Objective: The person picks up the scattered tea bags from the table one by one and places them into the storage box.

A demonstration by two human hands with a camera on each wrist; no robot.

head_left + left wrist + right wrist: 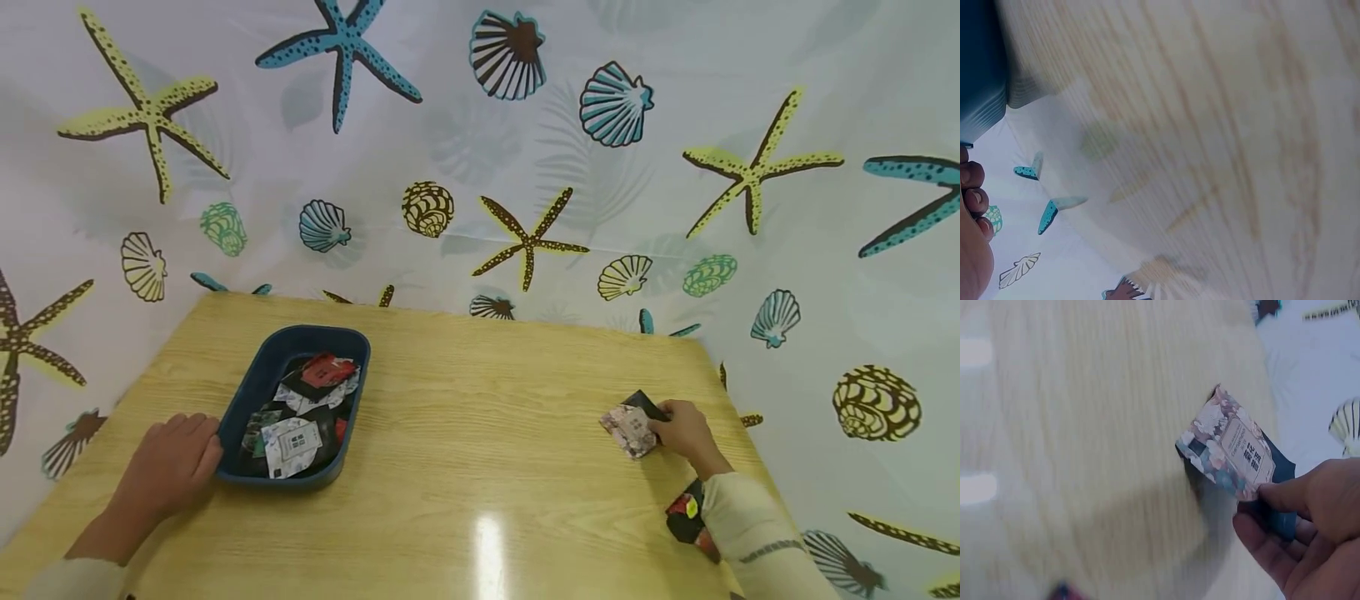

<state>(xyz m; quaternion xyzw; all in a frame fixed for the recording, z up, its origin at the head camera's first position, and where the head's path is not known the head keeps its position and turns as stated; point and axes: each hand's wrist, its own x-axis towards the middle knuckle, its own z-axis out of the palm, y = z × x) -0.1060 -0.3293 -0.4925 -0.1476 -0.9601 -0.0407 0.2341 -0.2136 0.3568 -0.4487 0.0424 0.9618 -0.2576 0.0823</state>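
Over the right side of the table, my right hand (686, 433) pinches a floral-printed sachet (630, 429) by its edge between thumb and fingers. A dark sachet (1284, 469) shows behind the floral one, in the same grip. On the left, my left hand (176, 458) rests at the outer side of a dark blue plastic bin (225, 475), fingers loosely bent and right at its rim. Several sachets lie in the bin, among them a white printed sachet (292, 446) and a red sachet (328, 371). In the left wrist view only bent fingers (975, 200) show, below the bin wall.
A black sachet with red and yellow print (684, 512) lies near my right forearm, partly covered by the sleeve (757, 533). The wooden table (465, 400) meets a white cloth (450, 125) printed with starfish and shells at its back and sides.
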